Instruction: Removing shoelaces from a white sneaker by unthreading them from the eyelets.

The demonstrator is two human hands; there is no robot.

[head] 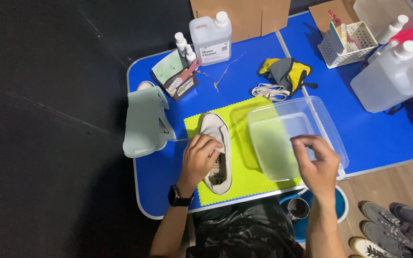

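Note:
A pale grey shoe (pixel 214 128) lies on a yellow-green cloth (pixel 237 186) on the blue table (pixel 161 184). My left hand (pixel 198 157) grips the shoe's side near the middle; a dark watch is on that wrist. My right hand (pixel 315 161) hovers over the near edge of a clear plastic tub (pixel 283 125) with its fingers pinched together; whether it holds anything small, I cannot tell. The tub sits partly on the cloth, right of the shoe.
A pale green stand (pixel 144 125) sits at the table's left edge. Behind are a white cleaner jug (pixel 211 37), small bottles (pixel 183 46), a yellow-grey rag (pixel 286 71) with laces (pixel 268 91), a white basket (pixel 347 40), another big jug (pixel 394 79). Shoes (pixel 388 228) and a blue bucket (pixel 342 205) stand on the floor.

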